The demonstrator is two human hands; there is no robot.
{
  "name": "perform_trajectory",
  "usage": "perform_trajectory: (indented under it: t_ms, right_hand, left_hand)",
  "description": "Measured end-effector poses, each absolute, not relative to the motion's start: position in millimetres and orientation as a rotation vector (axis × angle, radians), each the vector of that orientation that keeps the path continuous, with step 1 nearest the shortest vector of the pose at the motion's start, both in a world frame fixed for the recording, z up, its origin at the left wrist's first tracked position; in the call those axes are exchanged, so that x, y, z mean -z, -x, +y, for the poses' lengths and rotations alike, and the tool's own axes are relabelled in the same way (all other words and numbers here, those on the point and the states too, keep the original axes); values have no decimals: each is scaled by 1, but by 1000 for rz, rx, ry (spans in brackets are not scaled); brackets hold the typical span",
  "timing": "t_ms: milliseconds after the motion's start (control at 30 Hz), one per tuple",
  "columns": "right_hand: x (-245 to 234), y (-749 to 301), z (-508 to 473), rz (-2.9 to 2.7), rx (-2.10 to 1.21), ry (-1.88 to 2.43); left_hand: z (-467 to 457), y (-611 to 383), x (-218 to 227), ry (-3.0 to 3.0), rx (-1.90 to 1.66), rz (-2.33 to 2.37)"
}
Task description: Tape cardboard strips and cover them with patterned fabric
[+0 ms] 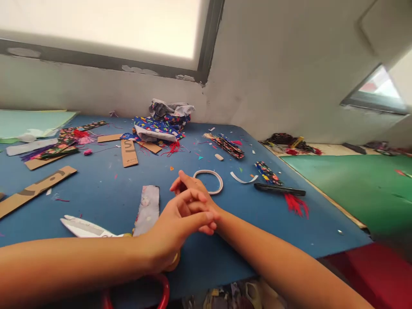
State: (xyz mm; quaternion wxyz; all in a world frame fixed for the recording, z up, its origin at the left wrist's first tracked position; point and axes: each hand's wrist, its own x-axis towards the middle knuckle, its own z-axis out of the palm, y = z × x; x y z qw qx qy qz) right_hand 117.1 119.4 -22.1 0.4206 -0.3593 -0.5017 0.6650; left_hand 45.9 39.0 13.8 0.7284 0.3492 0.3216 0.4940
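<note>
My two arms cross at the middle of the blue table top [106,189]. My left hand [180,223] comes in from the left, its fingers stretched out and lying over my right wrist. My right hand [186,183] is mostly covered by it; only a few bent fingers show, next to a white ring-shaped strip [209,174]. A grey fabric strip [148,208] lies just left of both hands. Scissors lie under my left forearm, with the blades [83,227] pointing left and a red handle [162,292] at the table's near edge.
Cardboard strips [35,189] [128,152], patterned fabric pieces [157,128] and bookmarks with tassels [227,146] lie scattered toward the back. A black pen-like tool [278,189] and a red tassel [296,204] lie at the right. A green table [354,184] adjoins on the right.
</note>
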Motion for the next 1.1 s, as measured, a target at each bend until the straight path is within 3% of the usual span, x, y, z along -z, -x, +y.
perform_trajectory:
  t_ms: [400,1100]
  right_hand:
    - [19,-120,122,-1205,-1852,824]
    - [22,-120,125,-1195,-1865,796]
  left_hand:
    - [48,-47,-3,-709,-1024,818]
    - [47,-42,-16,-859,-939,784]
